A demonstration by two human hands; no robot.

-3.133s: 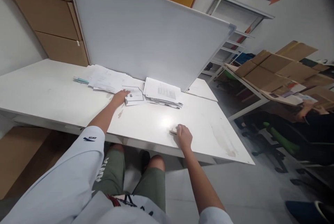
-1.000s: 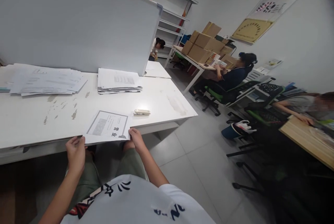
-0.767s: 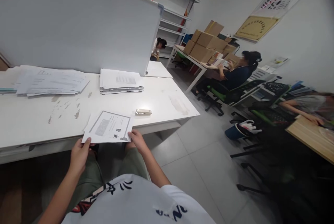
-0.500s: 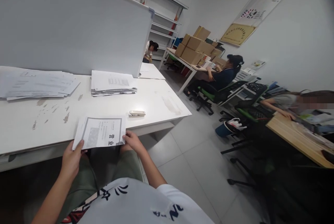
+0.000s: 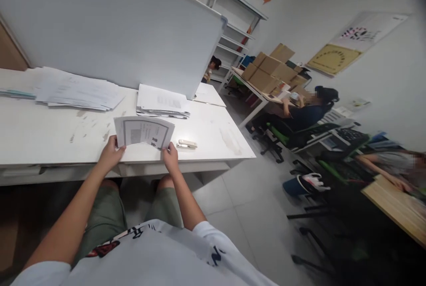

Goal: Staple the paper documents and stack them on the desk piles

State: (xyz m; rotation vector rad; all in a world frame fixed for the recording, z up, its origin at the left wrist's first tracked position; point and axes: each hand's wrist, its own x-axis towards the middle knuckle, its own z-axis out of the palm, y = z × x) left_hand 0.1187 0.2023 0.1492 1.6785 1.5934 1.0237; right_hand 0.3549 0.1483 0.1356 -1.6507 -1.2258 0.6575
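Observation:
Between my two hands a printed sheet of paper point(image 5: 141, 131) with a grey border is held up, bowed in the middle, over the desk's front edge. My left hand point(image 5: 112, 153) is closed on its left lower corner, thumb in front. At the right lower corner my right hand point(image 5: 170, 157) pinches it the same way. Whether it is one sheet or several cannot be told. Just right of it a light-coloured stapler point(image 5: 187, 144) lies on the white desk point(image 5: 219, 121). Behind the paper sits a neat stack of papers point(image 5: 163, 99).
A spread pile of papers point(image 5: 80, 93) lies at the left, before a grey partition board point(image 5: 116, 24). Co-workers sit further off, one point(image 5: 306, 110) by a table of cardboard boxes point(image 5: 273, 70). A blue bin point(image 5: 296, 184) stands on the floor at right.
Both hands have raised the paper from low at the desk edge and tilted it more upright; it now bows. The view has shifted left, so the room appears further right.

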